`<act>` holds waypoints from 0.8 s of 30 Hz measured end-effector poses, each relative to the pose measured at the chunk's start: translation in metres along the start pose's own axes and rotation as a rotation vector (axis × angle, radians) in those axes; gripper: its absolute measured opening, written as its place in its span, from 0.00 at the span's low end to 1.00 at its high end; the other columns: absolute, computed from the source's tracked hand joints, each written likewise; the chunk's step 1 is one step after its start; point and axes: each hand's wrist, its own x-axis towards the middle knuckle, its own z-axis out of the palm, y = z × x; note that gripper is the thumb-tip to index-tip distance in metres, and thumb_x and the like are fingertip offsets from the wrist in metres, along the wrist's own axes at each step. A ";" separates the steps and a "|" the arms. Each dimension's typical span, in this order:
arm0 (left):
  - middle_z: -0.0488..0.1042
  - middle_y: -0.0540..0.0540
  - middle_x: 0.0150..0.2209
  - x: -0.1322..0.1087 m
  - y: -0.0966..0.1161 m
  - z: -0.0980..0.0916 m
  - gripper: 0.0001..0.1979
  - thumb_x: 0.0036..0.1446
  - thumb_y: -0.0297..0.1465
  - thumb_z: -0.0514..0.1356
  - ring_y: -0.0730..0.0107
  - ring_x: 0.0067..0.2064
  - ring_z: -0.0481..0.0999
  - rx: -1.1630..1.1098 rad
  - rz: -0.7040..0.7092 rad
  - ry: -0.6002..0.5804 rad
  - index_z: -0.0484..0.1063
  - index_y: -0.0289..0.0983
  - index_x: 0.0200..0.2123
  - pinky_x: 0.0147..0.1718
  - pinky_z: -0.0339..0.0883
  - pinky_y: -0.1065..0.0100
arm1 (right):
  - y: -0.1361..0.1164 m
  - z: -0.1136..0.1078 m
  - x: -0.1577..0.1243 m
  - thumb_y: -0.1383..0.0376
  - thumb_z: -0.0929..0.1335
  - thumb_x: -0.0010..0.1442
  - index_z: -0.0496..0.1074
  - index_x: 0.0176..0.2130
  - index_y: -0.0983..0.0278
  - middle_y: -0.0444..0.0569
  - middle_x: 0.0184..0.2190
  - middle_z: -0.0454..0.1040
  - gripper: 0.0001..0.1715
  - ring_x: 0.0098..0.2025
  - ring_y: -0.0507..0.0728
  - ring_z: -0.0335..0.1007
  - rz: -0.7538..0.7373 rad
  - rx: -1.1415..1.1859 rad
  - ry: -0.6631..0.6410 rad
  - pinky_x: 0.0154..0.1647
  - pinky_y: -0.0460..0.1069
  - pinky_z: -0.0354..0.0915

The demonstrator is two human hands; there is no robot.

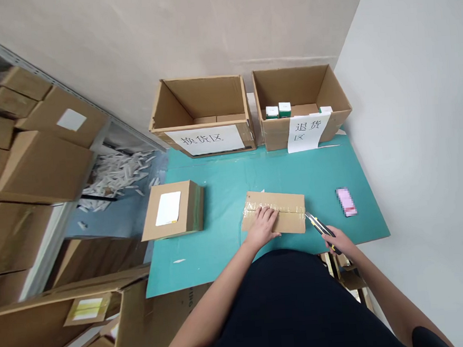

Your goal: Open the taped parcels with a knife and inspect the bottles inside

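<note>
A small brown cardboard box (292,221), taped with clear tape along its middle seam, lies on the teal tabletop (221,195) in front of me. Across the left part of its top rests my left hand (262,227), fingers laid flat and the thumb near the front edge. Closed around the handle of a black and yellow utility knife (319,226) is my right hand (338,241). The blade points up and left, its tip at the box's right end; whether it touches the tape I cannot tell.
A larger labelled carton (186,208) stands at left. At the back are two open boxes with handwritten signs, a left one (159,123) and a right one (270,136) holding small white-green packs. A phone (346,202) lies at right. Stacked cartons (44,165) fill the left side.
</note>
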 end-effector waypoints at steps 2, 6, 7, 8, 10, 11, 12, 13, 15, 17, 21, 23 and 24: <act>0.70 0.35 0.55 -0.001 0.001 0.001 0.45 0.47 0.45 0.72 0.43 0.62 0.65 0.017 -0.003 -0.007 0.60 0.38 0.65 0.66 0.48 0.42 | 0.001 0.001 0.000 0.45 0.69 0.53 0.65 0.45 0.60 0.37 0.20 0.69 0.29 0.18 0.52 0.66 -0.020 0.029 0.030 0.17 0.46 0.62; 0.70 0.34 0.56 0.000 0.004 0.000 0.46 0.48 0.45 0.72 0.43 0.63 0.64 0.037 -0.024 -0.021 0.58 0.38 0.66 0.66 0.48 0.42 | -0.001 0.003 0.002 0.43 0.69 0.51 0.65 0.48 0.60 0.37 0.20 0.68 0.33 0.19 0.52 0.66 -0.058 0.027 0.124 0.18 0.45 0.61; 0.70 0.34 0.56 0.001 0.005 0.000 0.46 0.48 0.45 0.72 0.42 0.63 0.64 0.040 -0.031 -0.025 0.57 0.38 0.66 0.66 0.48 0.42 | -0.002 0.004 0.003 0.43 0.69 0.50 0.65 0.49 0.60 0.37 0.21 0.68 0.35 0.18 0.51 0.65 -0.056 0.028 0.151 0.17 0.45 0.60; 0.70 0.34 0.56 0.001 0.006 0.000 0.46 0.48 0.45 0.72 0.42 0.63 0.64 0.042 -0.037 -0.029 0.57 0.38 0.66 0.66 0.48 0.42 | -0.004 0.005 0.004 0.42 0.69 0.50 0.65 0.51 0.60 0.37 0.23 0.68 0.36 0.18 0.51 0.65 -0.051 0.032 0.176 0.17 0.45 0.60; 0.70 0.34 0.57 0.002 0.009 0.001 0.46 0.49 0.45 0.71 0.42 0.63 0.64 0.040 -0.052 -0.038 0.57 0.39 0.66 0.66 0.48 0.42 | -0.005 0.008 0.007 0.42 0.69 0.49 0.63 0.55 0.59 0.38 0.27 0.70 0.41 0.18 0.51 0.65 -0.046 0.045 0.233 0.16 0.46 0.59; 0.69 0.34 0.57 0.002 0.010 0.001 0.45 0.50 0.46 0.71 0.42 0.63 0.64 0.038 -0.059 -0.044 0.57 0.39 0.67 0.66 0.48 0.42 | -0.006 0.009 0.010 0.42 0.70 0.48 0.62 0.57 0.59 0.40 0.29 0.70 0.43 0.18 0.51 0.65 -0.046 0.046 0.263 0.15 0.46 0.59; 0.69 0.34 0.57 0.002 0.011 0.002 0.45 0.50 0.46 0.70 0.42 0.63 0.64 0.033 -0.066 -0.048 0.57 0.40 0.67 0.66 0.48 0.42 | -0.005 0.010 0.012 0.42 0.69 0.48 0.60 0.59 0.59 0.41 0.31 0.71 0.45 0.18 0.51 0.66 -0.046 0.040 0.290 0.15 0.46 0.60; 0.69 0.34 0.58 0.002 0.013 0.002 0.45 0.50 0.46 0.70 0.41 0.64 0.63 0.027 -0.071 -0.051 0.57 0.40 0.67 0.66 0.47 0.42 | -0.005 0.011 0.015 0.42 0.69 0.49 0.59 0.60 0.59 0.43 0.34 0.72 0.46 0.19 0.52 0.67 -0.050 0.028 0.318 0.16 0.47 0.60; 0.69 0.34 0.58 0.002 0.016 0.003 0.46 0.50 0.46 0.70 0.41 0.64 0.63 0.018 -0.081 -0.053 0.57 0.39 0.67 0.66 0.47 0.41 | -0.002 0.012 0.020 0.41 0.68 0.50 0.59 0.61 0.60 0.49 0.40 0.74 0.46 0.26 0.55 0.72 -0.091 -0.012 0.375 0.20 0.48 0.64; 0.69 0.33 0.58 0.003 0.019 0.002 0.46 0.51 0.47 0.69 0.40 0.63 0.63 0.022 -0.096 -0.056 0.56 0.38 0.68 0.65 0.48 0.41 | 0.002 0.013 0.026 0.42 0.68 0.51 0.60 0.60 0.59 0.53 0.48 0.74 0.45 0.39 0.61 0.76 -0.170 -0.068 0.435 0.31 0.51 0.71; 0.69 0.33 0.58 0.005 0.025 0.001 0.46 0.51 0.46 0.69 0.41 0.62 0.65 0.062 -0.119 -0.073 0.56 0.37 0.68 0.65 0.49 0.42 | 0.010 0.013 0.035 0.44 0.69 0.50 0.61 0.59 0.60 0.57 0.56 0.71 0.44 0.56 0.67 0.69 -0.231 -0.163 0.520 0.53 0.57 0.68; 0.69 0.33 0.58 0.005 0.027 0.000 0.46 0.51 0.45 0.69 0.41 0.62 0.64 0.066 -0.124 -0.069 0.55 0.37 0.68 0.65 0.49 0.42 | 0.013 0.013 0.037 0.43 0.68 0.51 0.61 0.59 0.62 0.58 0.55 0.72 0.43 0.57 0.67 0.69 -0.218 -0.184 0.553 0.54 0.57 0.67; 0.68 0.32 0.58 0.005 0.028 0.000 0.47 0.51 0.45 0.70 0.41 0.62 0.64 0.064 -0.127 -0.065 0.55 0.37 0.68 0.65 0.49 0.42 | 0.014 0.012 0.039 0.43 0.67 0.52 0.62 0.58 0.62 0.58 0.54 0.73 0.42 0.56 0.67 0.69 -0.219 -0.196 0.573 0.54 0.57 0.67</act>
